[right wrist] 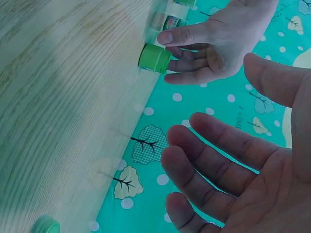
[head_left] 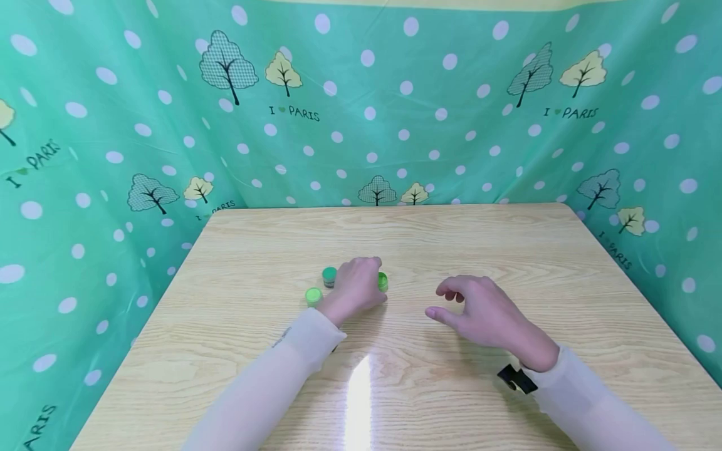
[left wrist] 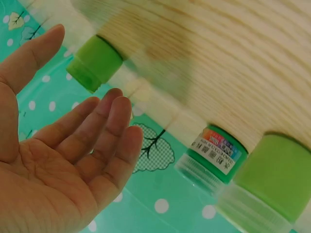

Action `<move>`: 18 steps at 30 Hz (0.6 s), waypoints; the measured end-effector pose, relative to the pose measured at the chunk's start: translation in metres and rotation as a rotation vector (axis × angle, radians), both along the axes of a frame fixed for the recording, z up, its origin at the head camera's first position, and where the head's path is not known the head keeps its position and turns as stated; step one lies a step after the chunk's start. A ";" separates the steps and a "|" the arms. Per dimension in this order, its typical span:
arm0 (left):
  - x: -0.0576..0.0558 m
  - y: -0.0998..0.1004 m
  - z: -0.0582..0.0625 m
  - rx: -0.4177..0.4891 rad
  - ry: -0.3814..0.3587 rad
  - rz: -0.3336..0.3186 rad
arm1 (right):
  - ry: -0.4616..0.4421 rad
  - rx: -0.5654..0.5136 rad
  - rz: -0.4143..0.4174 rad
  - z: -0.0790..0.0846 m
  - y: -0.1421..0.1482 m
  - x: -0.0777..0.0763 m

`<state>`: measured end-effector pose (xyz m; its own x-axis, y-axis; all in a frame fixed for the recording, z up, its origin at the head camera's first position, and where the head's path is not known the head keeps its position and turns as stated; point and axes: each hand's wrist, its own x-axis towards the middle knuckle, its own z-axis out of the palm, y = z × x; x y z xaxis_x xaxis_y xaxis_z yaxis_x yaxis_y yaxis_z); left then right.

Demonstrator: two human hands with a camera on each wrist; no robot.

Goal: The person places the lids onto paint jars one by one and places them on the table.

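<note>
My left hand point(head_left: 356, 282) is over the left middle of the table, fingers loosely bent around a small green paint jar point(head_left: 383, 281). In the left wrist view a gap shows between the fingertips and that jar point(left wrist: 97, 62). A darker green jar point(head_left: 329, 276) with a printed label and a light green jar point(head_left: 313, 296) stand left of this hand. My right hand point(head_left: 479, 310) hovers over the table right of the middle, its fingers relaxed and thumb apart, holding nothing. Another green-lidded jar point(right wrist: 46, 225) shows at the lower left of the right wrist view.
The wooden table point(head_left: 429, 238) has a light reflection near its front. Behind and beside it hangs a green dotted curtain point(head_left: 406, 125) with printed trees. A black strap piece point(head_left: 516, 379) sits at the right wrist.
</note>
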<state>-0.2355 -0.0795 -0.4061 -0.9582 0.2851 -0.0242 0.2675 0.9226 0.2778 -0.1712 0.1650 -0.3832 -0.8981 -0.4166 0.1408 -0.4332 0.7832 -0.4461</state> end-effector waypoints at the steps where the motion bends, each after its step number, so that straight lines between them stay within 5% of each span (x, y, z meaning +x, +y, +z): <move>1: 0.000 0.001 -0.001 -0.006 -0.003 0.000 | -0.001 0.001 0.000 0.000 0.000 0.000; 18: -0.007 0.007 -0.009 -0.040 -0.056 0.035 | 0.013 0.025 -0.003 -0.003 0.006 -0.002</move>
